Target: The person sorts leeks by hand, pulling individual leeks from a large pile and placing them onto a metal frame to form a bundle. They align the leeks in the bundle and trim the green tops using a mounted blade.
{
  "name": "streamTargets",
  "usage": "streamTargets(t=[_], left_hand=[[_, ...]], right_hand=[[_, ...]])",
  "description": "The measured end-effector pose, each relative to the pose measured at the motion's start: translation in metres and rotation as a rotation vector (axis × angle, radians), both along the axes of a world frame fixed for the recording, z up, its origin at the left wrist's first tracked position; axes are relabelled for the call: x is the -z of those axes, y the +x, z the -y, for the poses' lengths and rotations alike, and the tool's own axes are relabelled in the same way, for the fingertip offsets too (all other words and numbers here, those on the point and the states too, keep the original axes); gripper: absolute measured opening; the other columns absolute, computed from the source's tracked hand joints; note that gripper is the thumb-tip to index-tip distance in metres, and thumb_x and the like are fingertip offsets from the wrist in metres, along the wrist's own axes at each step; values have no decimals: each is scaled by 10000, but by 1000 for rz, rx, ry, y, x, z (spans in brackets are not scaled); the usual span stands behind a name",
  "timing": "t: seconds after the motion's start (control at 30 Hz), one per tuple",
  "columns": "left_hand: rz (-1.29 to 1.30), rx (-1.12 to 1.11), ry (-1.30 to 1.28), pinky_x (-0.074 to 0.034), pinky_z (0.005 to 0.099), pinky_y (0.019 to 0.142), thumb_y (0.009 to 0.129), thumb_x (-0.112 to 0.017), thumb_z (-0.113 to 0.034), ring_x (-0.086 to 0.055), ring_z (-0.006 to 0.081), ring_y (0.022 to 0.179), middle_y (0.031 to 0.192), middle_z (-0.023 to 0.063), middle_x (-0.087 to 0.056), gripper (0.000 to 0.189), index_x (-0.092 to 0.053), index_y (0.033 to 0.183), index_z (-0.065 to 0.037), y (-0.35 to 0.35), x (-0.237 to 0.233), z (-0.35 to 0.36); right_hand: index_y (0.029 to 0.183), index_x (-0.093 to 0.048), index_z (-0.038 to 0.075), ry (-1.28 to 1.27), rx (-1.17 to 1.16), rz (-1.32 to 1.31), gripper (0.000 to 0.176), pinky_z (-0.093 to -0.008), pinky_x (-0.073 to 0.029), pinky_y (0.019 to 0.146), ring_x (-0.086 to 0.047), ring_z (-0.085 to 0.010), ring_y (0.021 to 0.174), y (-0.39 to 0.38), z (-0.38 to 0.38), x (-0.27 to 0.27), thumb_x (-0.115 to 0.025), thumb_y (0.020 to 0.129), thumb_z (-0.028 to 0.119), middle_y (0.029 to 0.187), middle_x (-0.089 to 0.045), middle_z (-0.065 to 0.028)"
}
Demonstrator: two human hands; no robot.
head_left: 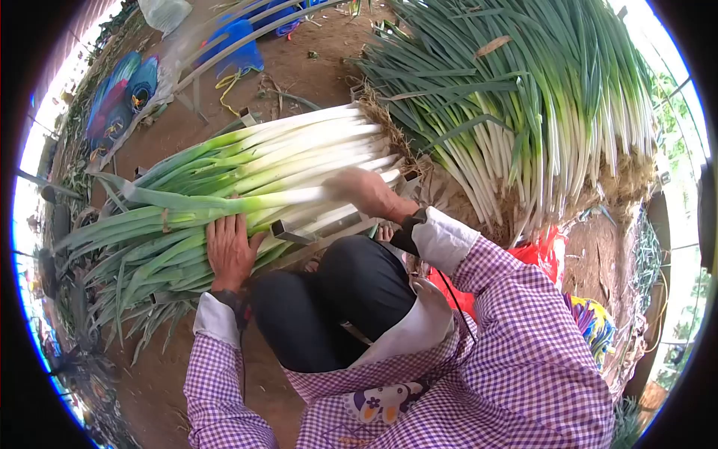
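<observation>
A thick row of large green onions (299, 161) lies side by side in a low metal rack (293, 233), white stalks and roots toward the right, green leaves toward the left. My left hand (230, 251) rests flat on the leaves, its fingers stretched out. On the near side of the row, my right hand (363, 193) is closed at the white end of one green onion (262, 200) that lies on top. Motion blurs this hand, and its fingertips are partly hidden.
A large pile of green onions (523, 97) stands to the right, roots toward me. Red plastic bags (546, 253) and coloured ties (591, 322) lie beside my right side. Blue plastic (238, 49), yellow string (226, 90) and coloured bundles (123, 97) lie on the dirt floor beyond the rack.
</observation>
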State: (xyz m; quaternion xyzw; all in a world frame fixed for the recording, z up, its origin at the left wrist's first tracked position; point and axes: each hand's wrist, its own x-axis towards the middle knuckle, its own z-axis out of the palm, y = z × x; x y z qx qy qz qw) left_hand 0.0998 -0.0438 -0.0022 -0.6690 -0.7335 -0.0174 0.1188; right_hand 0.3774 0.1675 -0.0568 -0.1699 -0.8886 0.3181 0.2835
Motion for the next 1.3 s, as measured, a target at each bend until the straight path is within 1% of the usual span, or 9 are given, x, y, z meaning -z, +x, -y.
streamTargets(t=[0.27,0.37,0.5,0.73,0.83,0.97,1.07,1.17,1.3], left_hand=[[51,107,197,-371,532,1146,921,-713,-360,-533,414,1312,1392,200,-603,593,-602,1361,22,0,16,9],[163,100,214,-359,533,1165,858,-784,-278,-504,424,1337,1406,201,-589,642,-583,1390,20,2,17,8],[216,102,246,-366,517,1172,822,-806,-186,-494,421,1351,1409,183,-583,646,-582,1398,5,6,18,7],[233,83,335,-426,494,1131,846,-773,-77,-563,370,1293,1366,156,-617,550,-612,1368,-13,8,20,25],[341,-19,475,-471,473,1070,854,-775,-82,-594,359,1227,1333,152,-628,509,-634,1340,-30,10,-2,42],[427,-363,734,-498,467,899,878,-762,-136,-610,379,1097,1209,170,-622,385,-651,1235,-44,-2,-54,41],[240,-338,707,-501,464,860,879,-756,-142,-614,373,1028,1144,150,-621,291,-659,1142,-64,-29,-72,29],[264,-462,413,-502,467,825,888,-746,-169,-614,369,953,1103,119,-623,208,-643,1041,-72,-60,-75,27],[208,-463,642,-505,429,787,912,-724,-194,-645,308,879,938,94,-658,147,-648,923,-69,-116,-91,49]], right_hand=[[1222,-746,56,-239,-111,11,383,-395,-562,869,-740,-313,964,16,-17,3,-783,846,117,1049,-762,-191],[1318,-696,50,-334,-151,153,427,-378,-543,936,-719,-265,1038,17,-21,-8,-737,896,100,1157,-753,-183],[1273,-721,32,-456,-114,198,379,-356,-533,947,-704,-214,1036,17,-15,-26,-761,908,127,1172,-763,-162],[1264,-720,27,-358,-102,183,378,-354,-535,913,-705,-204,979,15,-12,-29,-750,898,118,1097,-773,-170],[1255,-719,10,-548,-69,204,356,-340,-530,904,-682,-165,963,14,-8,-39,-745,922,135,1057,-774,-132],[1241,-725,5,-487,-42,242,338,-323,-529,908,-677,-149,960,12,-7,-37,-748,924,121,1049,-779,-124],[1247,-723,7,-486,-58,210,340,-324,-532,903,-678,-151,949,12,-7,-36,-744,921,99,1049,-782,-124],[1254,-721,-4,-504,-99,190,365,-338,-537,919,-679,-168,997,12,-11,-32,-772,925,145,1125,-771,-130],[1240,-725,-11,-518,-98,207,350,-336,-533,921,-673,-154,995,13,-10,-37,-773,927,139,1088,-778,-112]])
